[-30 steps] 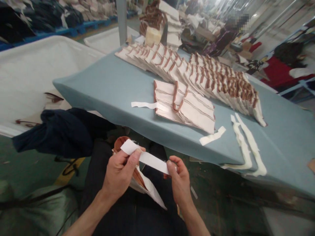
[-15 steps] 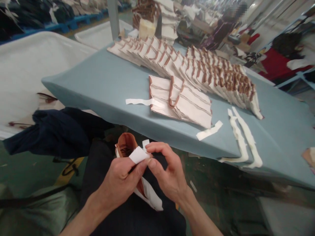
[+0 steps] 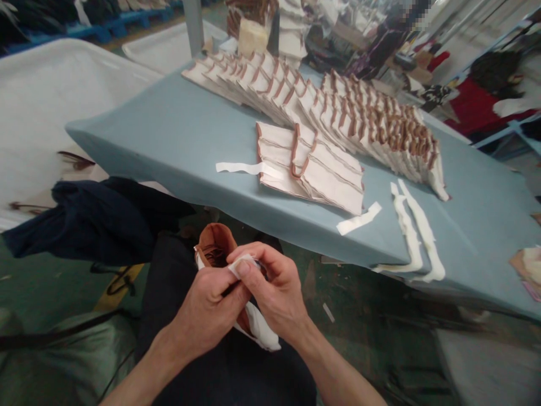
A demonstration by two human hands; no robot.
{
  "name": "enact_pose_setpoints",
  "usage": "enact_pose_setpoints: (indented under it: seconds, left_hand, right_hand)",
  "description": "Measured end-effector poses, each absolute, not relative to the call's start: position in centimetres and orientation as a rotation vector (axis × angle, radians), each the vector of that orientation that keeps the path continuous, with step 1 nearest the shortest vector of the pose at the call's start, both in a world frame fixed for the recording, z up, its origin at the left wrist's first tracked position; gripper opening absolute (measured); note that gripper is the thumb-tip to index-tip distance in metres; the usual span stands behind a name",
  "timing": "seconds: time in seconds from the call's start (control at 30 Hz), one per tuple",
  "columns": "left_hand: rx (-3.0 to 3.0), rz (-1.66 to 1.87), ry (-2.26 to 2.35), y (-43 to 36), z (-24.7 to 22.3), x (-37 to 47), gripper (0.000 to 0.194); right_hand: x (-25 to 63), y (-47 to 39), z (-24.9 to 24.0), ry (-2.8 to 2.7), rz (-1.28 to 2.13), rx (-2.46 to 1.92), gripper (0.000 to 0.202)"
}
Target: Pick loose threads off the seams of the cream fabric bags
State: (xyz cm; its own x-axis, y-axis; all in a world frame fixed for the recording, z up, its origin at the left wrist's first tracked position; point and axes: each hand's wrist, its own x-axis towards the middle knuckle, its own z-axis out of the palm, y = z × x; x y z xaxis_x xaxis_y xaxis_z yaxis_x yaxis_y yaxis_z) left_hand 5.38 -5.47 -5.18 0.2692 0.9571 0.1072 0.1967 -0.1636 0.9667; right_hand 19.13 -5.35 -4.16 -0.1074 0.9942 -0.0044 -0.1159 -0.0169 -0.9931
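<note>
Both hands are together over my lap, pinching a short white strip (image 3: 237, 267). My left hand (image 3: 211, 307) grips its lower end between thumb and fingers. My right hand (image 3: 274, 285) presses its thumb on the strip, with the fingers curled behind it, so part of the strip is hidden. Under the hands lies a white fabric piece with a brown inside (image 3: 216, 235), perhaps a shoe upper or a small bag; the hands cover its middle. On the table, a flat white strip (image 3: 359, 219) lies close to several stacked cream pieces with brown edges (image 3: 332, 177).
A blue-grey covered table (image 3: 169, 129) stands before me, with a long overlapping row of cream pieces (image 3: 304, 101). Two long off-white strips (image 3: 422, 237) hang at its near edge. A white bin (image 3: 76, 96) and dark blue cloth (image 3: 101, 220) are at left.
My right fingers have closed in over the white strip, and its loose end that stuck up is now folded down or covered. The view has shifted slightly.
</note>
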Motion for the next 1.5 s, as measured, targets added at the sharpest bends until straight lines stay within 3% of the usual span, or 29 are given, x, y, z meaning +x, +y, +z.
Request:
enact_pose_setpoints:
  seconds: [0.23, 0.4, 0.53, 0.7, 0.87, 1.03, 1.27, 1.5]
  left_hand:
    - [1.576, 0.99, 1.122, -6.0, -5.5, 5.1, 0.045]
    - [1.465, 1.093, 1.31, -6.7, -5.8, 4.3, 0.027]
    - [1.32, 1.211, 1.42, -6.8, -6.3, 3.6, 0.052]
    - [1.248, 1.056, 1.457, -7.1, -7.7, 2.5, 0.071]
    - [1.285, 0.927, 1.423, -8.1, -8.8, 0.5, 0.058]
    - [1.326, 0.625, 1.359, -9.9, -9.2, -1.0, 0.021]
    - [1.269, 0.63, 1.477, -12.0, -10.9, -1.4, 0.037]
    - [1.672, 0.813, 1.522, -13.7, -13.6, -2.3, 0.026]
  right_hand:
    - [18.3, -6.0, -4.4, -1.0, 1.392, -1.09, 0.028]
    - [19.0, -5.2, -4.6, -0.866, 1.273, -1.076, 0.035]
    - [20.0, -4.5, -5.9, -0.847, 1.235, -1.144, 0.04]
    - [19.1, -5.8, -9.1, -0.855, 1.606, -1.296, 0.057]
    - [17.6, -7.9, -12.3, -0.75, 1.808, -1.319, 0.062]
    - [17.5, -9.0, -14.1, -0.649, 1.846, -1.291, 0.058]
    - [18.0, -8.4, -11.7, -0.497, 1.967, -1.105, 0.055]
    - [19.1, -7.3, -6.5, -0.18, 2.128, -0.628, 0.047]
